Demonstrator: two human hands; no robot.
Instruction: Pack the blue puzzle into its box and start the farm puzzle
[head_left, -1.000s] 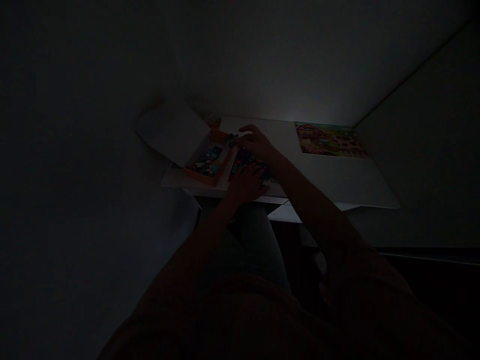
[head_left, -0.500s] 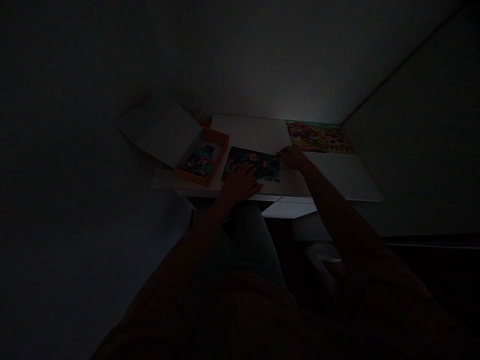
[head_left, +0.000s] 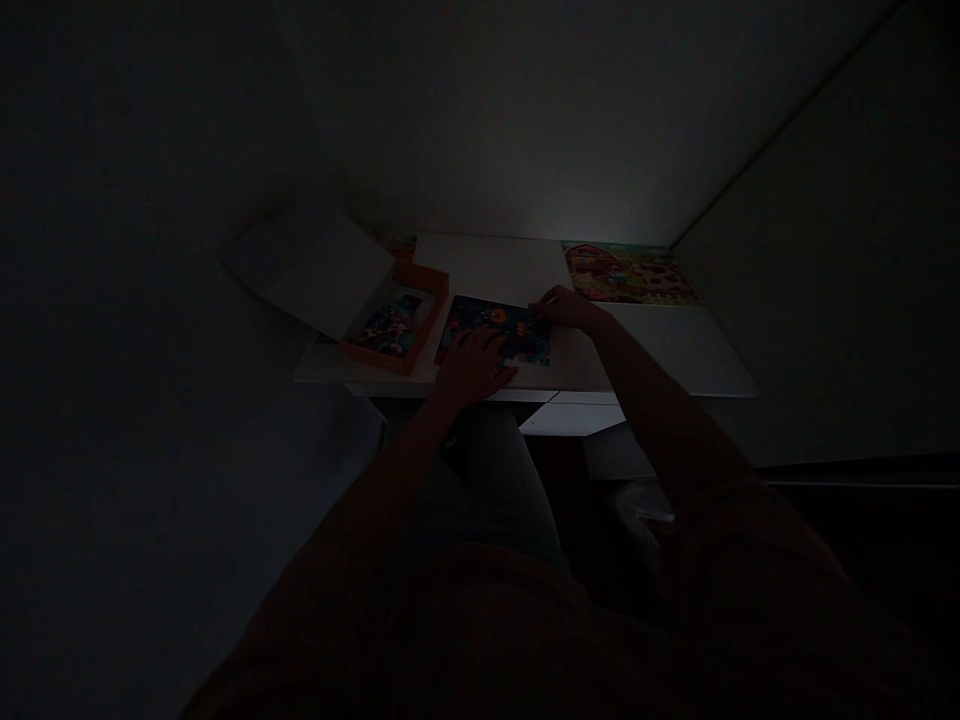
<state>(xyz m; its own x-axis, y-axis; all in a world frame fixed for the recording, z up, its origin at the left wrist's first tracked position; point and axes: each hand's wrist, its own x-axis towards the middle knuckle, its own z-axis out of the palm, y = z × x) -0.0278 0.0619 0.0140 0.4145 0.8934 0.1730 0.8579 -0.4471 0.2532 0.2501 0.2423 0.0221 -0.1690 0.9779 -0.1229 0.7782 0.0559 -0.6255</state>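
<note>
Jigsaw of dark-blue printed card (head_left: 474,313) is laid, seemingly near-complete, on the white worktop (head_left: 589,374); loose multicoloured pieces (head_left: 390,325) are left in the orange cardboard box (head_left: 430,326). Its near side is partly hidden by the spread left hand (head_left: 471,368); whether anything is pinched by the right hand (head_left: 568,308), curled at its far right corner, cannot be told.

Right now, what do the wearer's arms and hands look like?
Left hand and right hand look ungloved, five-fingered; no watch or markings can be made out. Forearms are bare. Sleeves look dark, perhaps reddish-brown, covering the upper arms; too dim to place their edges.
</note>
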